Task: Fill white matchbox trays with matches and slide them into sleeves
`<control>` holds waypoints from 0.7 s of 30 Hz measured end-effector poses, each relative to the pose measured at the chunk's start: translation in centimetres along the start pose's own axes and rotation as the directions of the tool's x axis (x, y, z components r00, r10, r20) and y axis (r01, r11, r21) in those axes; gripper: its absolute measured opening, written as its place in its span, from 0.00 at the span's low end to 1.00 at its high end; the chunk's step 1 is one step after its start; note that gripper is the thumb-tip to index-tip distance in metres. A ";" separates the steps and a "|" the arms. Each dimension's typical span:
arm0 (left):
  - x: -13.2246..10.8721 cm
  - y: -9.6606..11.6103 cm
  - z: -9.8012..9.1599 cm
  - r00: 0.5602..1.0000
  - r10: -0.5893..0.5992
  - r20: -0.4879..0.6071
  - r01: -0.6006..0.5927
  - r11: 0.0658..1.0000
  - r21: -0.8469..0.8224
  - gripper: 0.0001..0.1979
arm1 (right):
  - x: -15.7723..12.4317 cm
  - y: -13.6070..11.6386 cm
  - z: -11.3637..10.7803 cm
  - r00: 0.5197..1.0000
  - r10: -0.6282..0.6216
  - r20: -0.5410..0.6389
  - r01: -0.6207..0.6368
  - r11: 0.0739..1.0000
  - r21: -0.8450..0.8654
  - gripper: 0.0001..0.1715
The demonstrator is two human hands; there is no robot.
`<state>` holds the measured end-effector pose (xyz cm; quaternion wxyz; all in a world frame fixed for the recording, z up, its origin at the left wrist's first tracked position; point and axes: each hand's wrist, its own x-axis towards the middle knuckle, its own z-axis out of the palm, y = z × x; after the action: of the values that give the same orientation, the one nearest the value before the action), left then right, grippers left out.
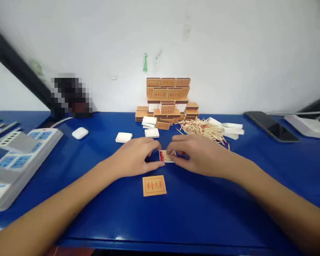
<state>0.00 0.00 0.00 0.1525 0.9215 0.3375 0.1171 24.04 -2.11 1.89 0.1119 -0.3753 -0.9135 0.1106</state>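
Note:
A small white matchbox tray [164,160] holds matches with red heads pointing left. My left hand [137,156] is closed at its left end, thumb and forefinger on the edge. At the right end my right hand [200,154] has its fingers curled and its thumb and fingertips pinching the tray, touching the matches inside. Part of the tray is hidden behind these fingers. Below, toward me, an orange matchbox sleeve [154,185] with red characters lies flat on the blue table [202,213].
Matchboxes [168,94] are stacked against the wall. Beside them lie a heap of loose matches [202,128] and white trays [124,137]. A phone [270,126] lies at right; a power strip [29,153] and a white earbud case [80,133] are at left.

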 end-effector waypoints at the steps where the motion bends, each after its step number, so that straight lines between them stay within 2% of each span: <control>1: -0.1 0.0 0.0 1.000 0.001 0.000 -0.001 1.000 -0.002 0.18 | 0.0 0.0 0.1 1.000 -0.001 0.009 0.001 1.000 0.000 0.07; 21: -0.1 0.1 0.0 1.000 0.002 0.001 -0.002 1.000 0.000 0.16 | 0.1 0.3 0.9 1.000 0.007 0.000 -0.007 1.000 0.021 0.09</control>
<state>-0.06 -0.14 -0.03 0.1528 0.9218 0.3366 0.1168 23.90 -1.94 0.95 0.1155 -0.3772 -0.9109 0.1207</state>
